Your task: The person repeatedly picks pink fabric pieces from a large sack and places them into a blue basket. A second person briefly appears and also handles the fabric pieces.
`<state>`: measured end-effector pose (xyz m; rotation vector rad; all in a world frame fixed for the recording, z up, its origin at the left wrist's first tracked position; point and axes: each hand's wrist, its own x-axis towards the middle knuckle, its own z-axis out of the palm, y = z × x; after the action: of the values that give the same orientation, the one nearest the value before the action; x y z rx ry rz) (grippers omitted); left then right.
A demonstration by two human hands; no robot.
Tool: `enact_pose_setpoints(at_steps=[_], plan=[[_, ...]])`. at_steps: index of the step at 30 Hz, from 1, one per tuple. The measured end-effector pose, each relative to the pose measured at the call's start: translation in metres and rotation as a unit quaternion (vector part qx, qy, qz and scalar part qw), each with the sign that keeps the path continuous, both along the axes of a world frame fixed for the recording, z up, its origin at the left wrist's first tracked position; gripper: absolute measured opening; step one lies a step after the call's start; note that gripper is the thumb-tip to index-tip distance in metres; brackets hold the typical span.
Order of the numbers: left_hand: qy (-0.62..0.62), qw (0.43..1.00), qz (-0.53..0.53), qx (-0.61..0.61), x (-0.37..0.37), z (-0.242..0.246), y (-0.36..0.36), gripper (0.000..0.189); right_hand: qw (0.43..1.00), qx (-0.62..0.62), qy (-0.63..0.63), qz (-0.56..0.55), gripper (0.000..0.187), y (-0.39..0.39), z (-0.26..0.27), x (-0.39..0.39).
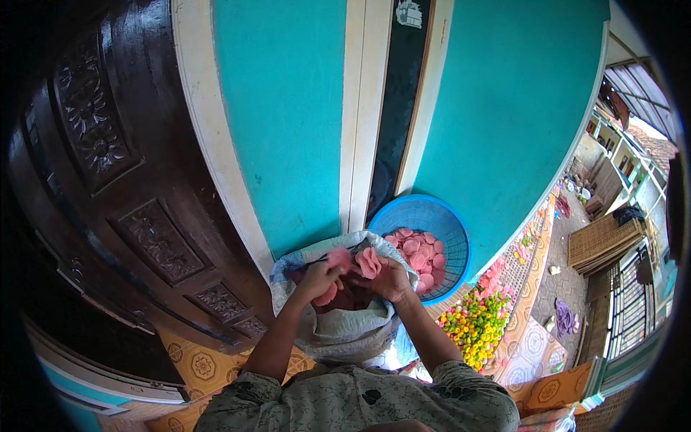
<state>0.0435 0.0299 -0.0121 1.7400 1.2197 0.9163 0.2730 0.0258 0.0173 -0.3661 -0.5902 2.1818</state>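
Note:
A white woven sack (351, 335) with blue stripes stands open in front of me, and dark pink pieces lie inside it. My left hand (320, 281) is over the sack's mouth, its fingers closed on thin pink discs (338, 259). Beside it on the right, my right hand (390, 279) holds a small stack of pink discs (368, 263) between thumb and fingers. Just behind the sack on the right is a blue plastic basket (462, 237), partly filled with pink round discs (418, 254). What the discs are made of is not certain.
Yellow, green and pink pieces (478, 324) lie heaped on the floor to the right. A turquoise wall (286, 108) rises ahead, and a carved dark wooden door (162, 162) is at the left. Woven panels (604, 240) lean farther right, near a purple cloth (564, 318).

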Motion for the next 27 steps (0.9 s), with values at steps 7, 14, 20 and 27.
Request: enact_pose_setpoints(at_steps=[7, 14, 20, 27], plan=[[-0.129, 0.989, -0.041, -0.066, 0.021, 0.037, -0.01, 0.034, 0.988, 0.017, 0.04, -0.149, 0.031, 0.02, 0.023, 0.03], [-0.61, 0.724, 0.077, -0.314, -0.025, -0.026, -0.004, 0.043, 0.93, -0.022, -0.116, -0.347, 0.032, 0.127, -0.057, 0.163], [-0.698, 0.665, -0.091, -0.249, -0.017, -0.025, -0.019, 0.032, 0.781, 0.104, -0.419, -0.451, 0.047, 0.118, 0.026, 0.084], [-0.142, 0.985, 0.073, -0.063, -0.02, -0.021, 0.002, 0.016, 0.533, 0.554, -0.638, 0.043, 0.038, 0.043, -0.054, -0.047]])
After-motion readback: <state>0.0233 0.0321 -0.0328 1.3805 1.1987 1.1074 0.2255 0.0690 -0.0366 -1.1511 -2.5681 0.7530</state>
